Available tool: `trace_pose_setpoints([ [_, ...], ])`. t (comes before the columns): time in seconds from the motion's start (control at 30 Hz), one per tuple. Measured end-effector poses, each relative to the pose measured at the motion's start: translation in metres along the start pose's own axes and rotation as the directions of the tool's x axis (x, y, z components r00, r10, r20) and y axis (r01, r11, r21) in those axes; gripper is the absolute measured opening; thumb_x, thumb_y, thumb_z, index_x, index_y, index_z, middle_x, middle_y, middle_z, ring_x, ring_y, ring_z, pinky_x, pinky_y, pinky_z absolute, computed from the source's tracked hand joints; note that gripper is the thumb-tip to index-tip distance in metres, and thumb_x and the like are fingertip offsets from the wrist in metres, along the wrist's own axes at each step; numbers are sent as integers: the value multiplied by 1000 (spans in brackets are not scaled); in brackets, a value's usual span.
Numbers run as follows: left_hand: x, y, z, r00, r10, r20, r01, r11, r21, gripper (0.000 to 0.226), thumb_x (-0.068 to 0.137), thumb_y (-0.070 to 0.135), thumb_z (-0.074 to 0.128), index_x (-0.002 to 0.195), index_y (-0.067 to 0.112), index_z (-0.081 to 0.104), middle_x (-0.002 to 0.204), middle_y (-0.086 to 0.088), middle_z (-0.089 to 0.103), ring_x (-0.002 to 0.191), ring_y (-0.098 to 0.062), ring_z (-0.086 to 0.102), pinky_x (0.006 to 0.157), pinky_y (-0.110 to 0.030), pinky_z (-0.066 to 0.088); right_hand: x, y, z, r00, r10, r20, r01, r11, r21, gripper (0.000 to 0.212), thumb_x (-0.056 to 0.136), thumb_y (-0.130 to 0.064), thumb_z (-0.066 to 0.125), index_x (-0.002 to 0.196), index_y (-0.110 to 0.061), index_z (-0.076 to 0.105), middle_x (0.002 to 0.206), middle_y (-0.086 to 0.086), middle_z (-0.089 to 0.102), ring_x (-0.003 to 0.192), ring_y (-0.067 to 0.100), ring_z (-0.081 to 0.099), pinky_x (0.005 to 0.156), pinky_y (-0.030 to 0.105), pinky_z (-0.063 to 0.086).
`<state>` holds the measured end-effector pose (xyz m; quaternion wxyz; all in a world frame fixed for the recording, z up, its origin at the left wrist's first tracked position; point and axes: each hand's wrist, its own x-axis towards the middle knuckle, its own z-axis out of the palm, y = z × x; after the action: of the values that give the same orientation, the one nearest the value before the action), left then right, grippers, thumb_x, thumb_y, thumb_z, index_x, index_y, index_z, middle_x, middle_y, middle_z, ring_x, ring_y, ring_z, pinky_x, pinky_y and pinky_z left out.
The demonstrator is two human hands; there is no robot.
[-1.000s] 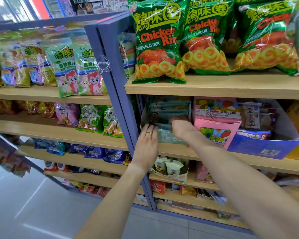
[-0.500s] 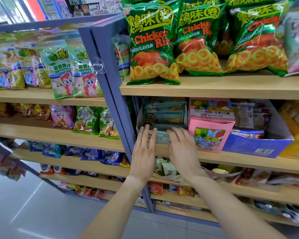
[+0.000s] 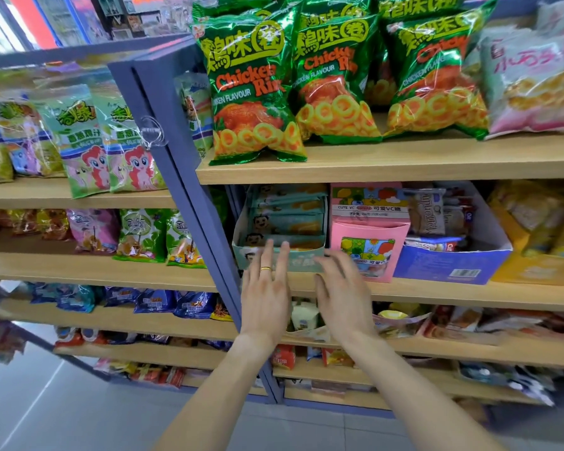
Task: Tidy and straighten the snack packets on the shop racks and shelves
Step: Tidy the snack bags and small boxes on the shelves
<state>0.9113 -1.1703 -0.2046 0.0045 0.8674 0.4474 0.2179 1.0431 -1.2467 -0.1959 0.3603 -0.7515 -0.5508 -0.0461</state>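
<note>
Both hands flat-fingered, holding nothing: left hand (image 3: pixel 267 297) and right hand (image 3: pixel 342 297) at the teal packet box (image 3: pixel 279 255) on the shelf (image 3: pixel 437 292). Uneven push risks skewing it against the pink box (image 3: pixel 368 252).

Teal display box (image 3: pixel 282 258), just beyond both grips: matt card. Pink box (image 3: pixel 368 249), right of the grips: matt card, printed. Chicken ring packets (image 3: pixel 254 92), above: glossy crinkled foil plastic. Shelf board (image 3: pixel 404 159): smooth pale wood-look laminate. Upright post (image 3: pixel 176 177), left: matt blue-grey painted metal. Floor (image 3: pixel 62 418): smooth, faintly glossy tile.
</note>
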Motion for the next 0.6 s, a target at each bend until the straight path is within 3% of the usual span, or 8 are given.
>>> trace_pose_setpoints([
  [0.07, 4, 23, 0, 997, 74, -28, -77, 990, -118, 77, 100, 14, 57, 165, 25, 16, 166, -14, 27, 150, -34, 33, 116, -48, 41, -8, 19, -26, 962, 169, -215, -156, 985, 75, 35, 92, -13, 70, 125, -15, 59, 128, 3, 54, 114, 20, 56, 88, 38, 56],
  [0.13, 14, 49, -3, 993, 108, -53, -117, 970, -215, 78, 104, 16, 53, 165, 34, 8, 167, -14, 22, 150, -35, 32, 113, -46, 43, -6, 39, -45, 883, 334, -329, -299, 942, 152, 39, 94, -20, 70, 128, -14, 53, 125, 5, 53, 111, 20, 56, 85, 31, 49],
  [0.2, 23, 72, -6, 990, 124, -61, -136, 953, -271, 79, 106, 16, 51, 164, 40, 3, 166, -19, 23, 148, -38, 35, 109, -47, 47, 3, 54, -49, 859, 402, -317, -354, 914, 199, 39, 96, -22, 67, 130, -13, 50, 124, 5, 56, 109, 21, 59, 82, 29, 45],
  [0.37, 31, 93, -3, 996, 82, -34, -89, 938, -336, 68, 108, 19, 48, 164, 34, 13, 165, -20, 22, 136, -41, 50, 102, -45, 50, 7, 65, -48, 899, 353, -261, -290, 923, 251, 34, 98, -20, 65, 129, -18, 54, 123, -1, 62, 110, 16, 64, 85, 25, 50],
  [0.53, 26, 110, 0, 990, 71, -126, -97, 971, -217, 77, 102, 21, 59, 165, 26, 15, 161, -29, 26, 150, -42, 30, 117, -50, 41, -10, 88, -66, 919, 353, -175, -313, 923, 222, 49, 97, -19, 66, 143, -23, 49, 132, -4, 58, 114, 9, 61, 96, 33, 54],
  [0.6, 21, 128, 2, 988, 46, -145, -74, 978, -196, 83, 98, 22, 65, 165, 30, 15, 165, -30, 15, 155, -41, 17, 122, -49, 31, -20, 102, -79, 905, 381, -187, -343, 916, 206, 49, 98, -21, 66, 143, -24, 48, 134, -4, 57, 117, 13, 60, 96, 37, 54],
])
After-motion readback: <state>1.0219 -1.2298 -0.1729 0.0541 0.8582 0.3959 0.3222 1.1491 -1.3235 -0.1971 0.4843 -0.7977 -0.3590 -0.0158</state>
